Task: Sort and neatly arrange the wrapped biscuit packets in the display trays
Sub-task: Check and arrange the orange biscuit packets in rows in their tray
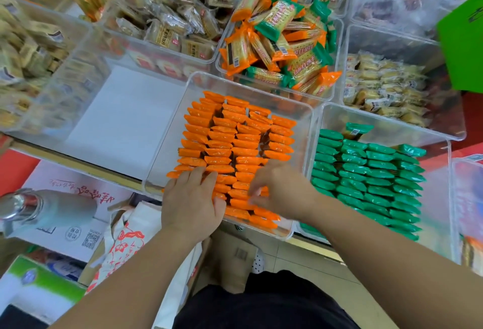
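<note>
A clear tray [245, 85] in front of me holds several upright rows of orange biscuit packets [235, 140]. My left hand [192, 198] lies flat with straight fingers on the near-left rows. My right hand [279, 190] hovers over the near-right rows, its curled fingertips pinching at an orange packet there. To the right, a second clear tray [384, 122] holds neat rows of green packets [371, 179]. Behind both, a tray [337, 41] holds a loose heap of mixed orange and green packets [282, 38].
An empty clear tray [122, 109] stands to the left. Trays of brown and yellow wrapped biscuits [167, 20] fill the back and sides. Below the shelf edge are a cardboard box [70, 198], a metal flask [39, 211] and a printed bag [125, 240].
</note>
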`<move>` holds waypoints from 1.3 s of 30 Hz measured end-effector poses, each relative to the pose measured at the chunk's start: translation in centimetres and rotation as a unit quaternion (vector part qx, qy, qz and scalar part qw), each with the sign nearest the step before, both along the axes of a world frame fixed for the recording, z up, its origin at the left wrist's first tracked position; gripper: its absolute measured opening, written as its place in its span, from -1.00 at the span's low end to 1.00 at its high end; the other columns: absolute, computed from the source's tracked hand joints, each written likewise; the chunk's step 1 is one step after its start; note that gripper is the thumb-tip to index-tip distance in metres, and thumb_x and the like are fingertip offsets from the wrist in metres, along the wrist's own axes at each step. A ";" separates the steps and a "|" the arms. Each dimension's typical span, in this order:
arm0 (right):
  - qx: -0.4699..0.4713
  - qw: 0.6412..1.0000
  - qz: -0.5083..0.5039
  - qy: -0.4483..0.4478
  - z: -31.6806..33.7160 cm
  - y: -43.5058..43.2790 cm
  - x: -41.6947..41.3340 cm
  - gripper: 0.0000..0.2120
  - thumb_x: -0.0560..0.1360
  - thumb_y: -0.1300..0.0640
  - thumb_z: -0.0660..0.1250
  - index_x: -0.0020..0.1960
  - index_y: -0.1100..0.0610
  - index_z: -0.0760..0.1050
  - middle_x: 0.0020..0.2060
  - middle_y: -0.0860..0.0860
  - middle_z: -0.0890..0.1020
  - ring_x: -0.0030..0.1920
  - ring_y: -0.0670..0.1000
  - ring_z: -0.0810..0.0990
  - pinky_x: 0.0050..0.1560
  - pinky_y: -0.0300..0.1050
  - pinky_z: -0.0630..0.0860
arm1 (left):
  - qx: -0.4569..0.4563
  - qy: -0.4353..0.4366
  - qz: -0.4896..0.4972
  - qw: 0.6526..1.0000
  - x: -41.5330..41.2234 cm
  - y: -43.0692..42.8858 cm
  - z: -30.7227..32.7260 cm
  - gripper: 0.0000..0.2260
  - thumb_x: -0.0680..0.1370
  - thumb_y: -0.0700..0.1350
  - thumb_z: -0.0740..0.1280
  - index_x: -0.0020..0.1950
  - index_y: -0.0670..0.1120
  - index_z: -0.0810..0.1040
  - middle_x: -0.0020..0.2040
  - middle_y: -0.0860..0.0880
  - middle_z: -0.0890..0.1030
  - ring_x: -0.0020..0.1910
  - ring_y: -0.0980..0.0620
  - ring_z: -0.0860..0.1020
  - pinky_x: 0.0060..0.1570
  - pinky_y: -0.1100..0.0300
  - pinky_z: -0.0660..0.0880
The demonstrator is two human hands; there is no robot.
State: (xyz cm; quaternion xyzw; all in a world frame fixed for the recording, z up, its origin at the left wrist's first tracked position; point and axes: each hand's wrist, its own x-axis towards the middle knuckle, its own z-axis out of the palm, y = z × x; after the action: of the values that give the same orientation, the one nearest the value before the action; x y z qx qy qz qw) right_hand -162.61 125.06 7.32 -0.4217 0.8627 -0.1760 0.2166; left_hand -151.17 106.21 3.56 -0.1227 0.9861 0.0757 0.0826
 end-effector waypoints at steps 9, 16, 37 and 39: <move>0.199 0.973 0.065 0.099 -2.3 -1.9 3.3 -0.70 0.56 -0.19 0.25 0.12 -0.09 0.65 0.01 -0.08 0.63 0.13 0.09 0.42 0.09 0.02 0.35 | 0.009 0.010 0.000 1.000 0.1 -0.1 -0.2 -0.53 0.50 0.14 0.09 0.33 0.04 0.52 0.25 -0.02 0.56 0.16 -0.08 0.51 0.15 -0.06 0.47; 0.196 0.973 0.051 0.110 -2.3 -2.1 3.6 -0.77 0.59 -0.05 0.24 -0.01 -0.05 0.67 -0.06 -0.09 0.62 0.05 0.07 0.40 0.04 0.02 0.37 | 0.014 0.007 0.002 1.000 0.1 -0.2 -0.4 -0.54 0.51 0.15 0.10 0.35 0.07 0.50 0.27 0.00 0.55 0.18 -0.07 0.51 0.18 -0.05 0.46; -0.277 0.883 -0.313 -0.214 9.7 6.7 5.3 -0.89 0.60 0.17 0.35 -0.09 0.11 0.61 -0.23 0.09 0.61 -0.22 -0.12 0.53 -0.15 -0.21 0.42 | 0.507 0.066 0.291 0.809 6.3 3.8 11.7 -0.78 0.64 0.01 0.30 0.28 0.17 0.54 0.21 0.12 0.61 0.21 0.06 0.55 0.19 0.07 0.47; -0.322 0.826 -0.340 -0.315 10.6 7.6 7.5 -0.88 0.60 0.23 0.32 -0.08 0.19 0.60 -0.21 0.17 0.64 -0.24 -0.10 0.56 -0.15 -0.15 0.45 | 0.566 0.065 0.287 0.770 7.1 4.9 13.5 -0.79 0.65 -0.04 0.28 0.27 0.11 0.58 0.16 0.07 0.67 0.14 0.03 0.63 0.15 0.02 0.52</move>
State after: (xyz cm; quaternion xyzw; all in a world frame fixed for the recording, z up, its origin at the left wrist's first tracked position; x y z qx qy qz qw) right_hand -155.12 132.63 17.88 -0.0696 0.7306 -0.6297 0.2548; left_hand -144.11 111.12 17.09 -0.3261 0.6865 0.6481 0.0472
